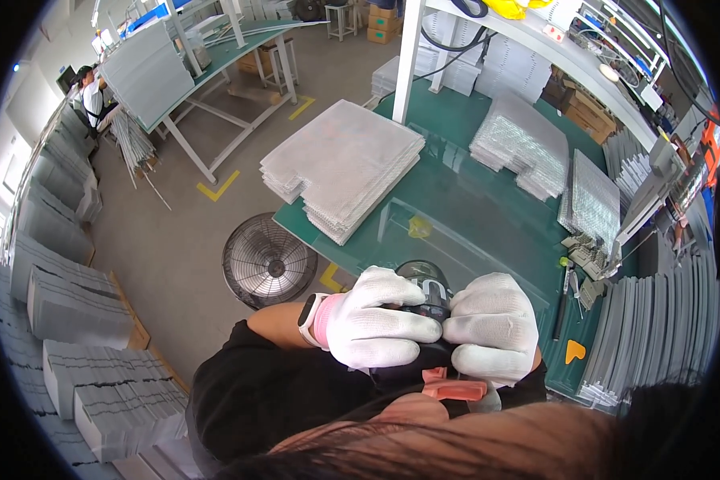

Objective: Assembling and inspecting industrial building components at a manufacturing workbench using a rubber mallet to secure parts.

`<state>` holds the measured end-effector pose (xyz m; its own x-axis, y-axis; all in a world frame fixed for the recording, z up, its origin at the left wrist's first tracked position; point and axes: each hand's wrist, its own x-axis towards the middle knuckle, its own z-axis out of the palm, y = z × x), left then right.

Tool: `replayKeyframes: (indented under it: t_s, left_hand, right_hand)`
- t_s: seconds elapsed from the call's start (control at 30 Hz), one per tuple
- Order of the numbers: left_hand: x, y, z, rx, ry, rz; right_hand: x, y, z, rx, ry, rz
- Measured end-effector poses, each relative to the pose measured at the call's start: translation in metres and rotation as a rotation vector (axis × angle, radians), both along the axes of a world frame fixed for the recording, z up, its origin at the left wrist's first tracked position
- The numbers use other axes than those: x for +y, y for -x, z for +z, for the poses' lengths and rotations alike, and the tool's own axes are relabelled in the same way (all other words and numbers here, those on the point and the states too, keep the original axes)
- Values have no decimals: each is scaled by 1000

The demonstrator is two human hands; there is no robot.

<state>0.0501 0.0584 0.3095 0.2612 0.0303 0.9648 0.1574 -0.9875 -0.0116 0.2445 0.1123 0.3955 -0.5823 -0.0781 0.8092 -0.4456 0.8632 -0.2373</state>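
Observation:
My left hand and my right hand, both in white knit gloves, are closed around a dark cordless power tool held close to my body at the near edge of the green workbench. The tool's rounded dark top shows between the gloves, and a pink part sticks out under it. A white band with a pink cuff sits on my left wrist. My black sleeve fills the lower middle.
A stack of silvery mesh sheets lies on the bench's left end, with more stacks at the back right. A floor fan stands by the bench. Grey panel stacks line the left wall. A person works far left.

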Motion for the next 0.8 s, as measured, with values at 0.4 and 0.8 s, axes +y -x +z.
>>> replayKeyframes:
  t_s: [0.4,0.8]
  left_hand:
    - [-1,-1,4,70,27,36]
    - [-1,-14,8,83,311,-212]
  right_hand:
    - [1,-8,0,-115,-66,-22]
    - [-17,-14,-39,311,399,-274]
